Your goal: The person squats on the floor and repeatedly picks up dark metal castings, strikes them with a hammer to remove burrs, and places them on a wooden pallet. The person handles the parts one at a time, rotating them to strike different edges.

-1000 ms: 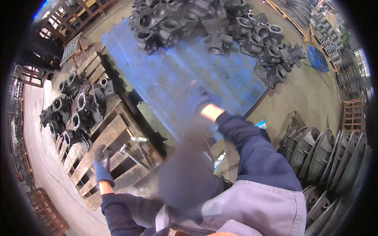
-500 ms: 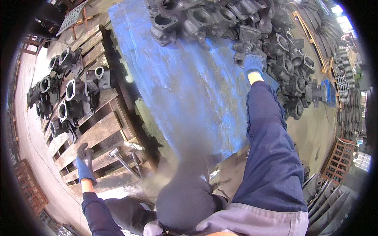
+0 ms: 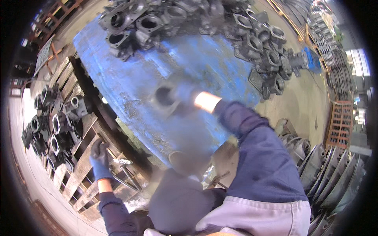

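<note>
My right hand (image 3: 184,93), in a blue glove, is closed on a dark metal casting (image 3: 162,97) with a round bore. It is over the blue sheet-topped table (image 3: 138,78); motion blurs both hand and casting, and the fingers are partly smeared. My left hand (image 3: 99,158), in a blue glove with a dark palm, holds nothing, its fingers loosely apart. Below it is the wooden pallet (image 3: 80,165). A hammer-like metal tool (image 3: 132,179) lies on the pallet just right of this hand.
Many similar castings (image 3: 149,24) are heaped along the table's far side and right edge. More castings (image 3: 57,122) stand on the pallet at the left. Curved metal parts (image 3: 330,177) are stacked at the lower right, near a brown metal rack (image 3: 340,122).
My right hand has drawn back from the heap toward the table's middle, bringing a casting with it. My left hand has shifted slightly right, closer to the tool. The whole view has turned.
</note>
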`<state>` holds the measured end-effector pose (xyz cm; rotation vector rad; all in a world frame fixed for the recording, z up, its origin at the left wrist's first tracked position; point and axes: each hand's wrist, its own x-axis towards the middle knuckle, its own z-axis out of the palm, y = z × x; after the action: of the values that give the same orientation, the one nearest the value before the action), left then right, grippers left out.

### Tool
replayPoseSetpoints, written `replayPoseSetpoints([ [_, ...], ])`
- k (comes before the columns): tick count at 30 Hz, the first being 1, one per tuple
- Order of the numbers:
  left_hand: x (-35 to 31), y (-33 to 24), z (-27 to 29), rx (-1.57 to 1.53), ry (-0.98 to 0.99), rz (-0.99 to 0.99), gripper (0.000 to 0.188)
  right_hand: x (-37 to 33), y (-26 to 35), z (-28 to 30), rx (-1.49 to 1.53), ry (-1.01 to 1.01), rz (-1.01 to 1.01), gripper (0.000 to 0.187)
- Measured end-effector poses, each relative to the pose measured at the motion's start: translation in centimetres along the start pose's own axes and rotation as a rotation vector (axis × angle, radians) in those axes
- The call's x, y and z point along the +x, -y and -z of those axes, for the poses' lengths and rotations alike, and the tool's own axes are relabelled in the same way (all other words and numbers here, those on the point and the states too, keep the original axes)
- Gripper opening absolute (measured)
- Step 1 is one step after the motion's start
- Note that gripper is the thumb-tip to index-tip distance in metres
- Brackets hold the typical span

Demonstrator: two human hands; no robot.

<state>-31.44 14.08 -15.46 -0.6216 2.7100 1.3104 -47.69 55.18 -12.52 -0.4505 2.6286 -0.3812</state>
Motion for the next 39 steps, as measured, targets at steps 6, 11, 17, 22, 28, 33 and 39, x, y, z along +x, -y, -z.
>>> replayPoseSetpoints([
  [6, -0.3, -9.6, -12.5, -0.338, 0.173, -0.297, 0.053, -3.7, -2.9, -3.1, 0.533, 0.074, -0.091, 0.048],
  [11, 0.1, -12.4, -12.7, 0.179, 0.153, -0.554, 0.073, -15.6, -23.3, 2.5, -0.404, -0.665, -0.873, 0.048],
  [17, -0.5, -12.5, -12.7, 0.731, -0.084, -1.046, 0.094, -23.8, -39.9, 0.9, -0.122, -0.282, -1.154, 0.049],
  [22, 0.7, -12.4, -13.8, 0.396, 0.140, -0.878, 0.104, -22.2, -39.0, 1.0, -0.095, -0.282, -1.043, 0.037],
  [28, -1.4, -14.5, -14.4, 0.762, -0.010, -0.779, 0.105, -19.5, -28.3, -1.7, -0.379, -0.143, -0.656, 0.024],
  [33, -1.5, -16.1, -14.6, 0.736, 0.081, -0.595, 0.100, -14.0, -13.2, -3.2, -0.350, 0.169, -0.365, 0.022],
  [39, -2.0, -16.3, -14.4, 0.749, 0.070, -0.502, 0.103, -13.8, -8.0, 1.6, 1.123, -0.318, -0.420, 0.018],
])
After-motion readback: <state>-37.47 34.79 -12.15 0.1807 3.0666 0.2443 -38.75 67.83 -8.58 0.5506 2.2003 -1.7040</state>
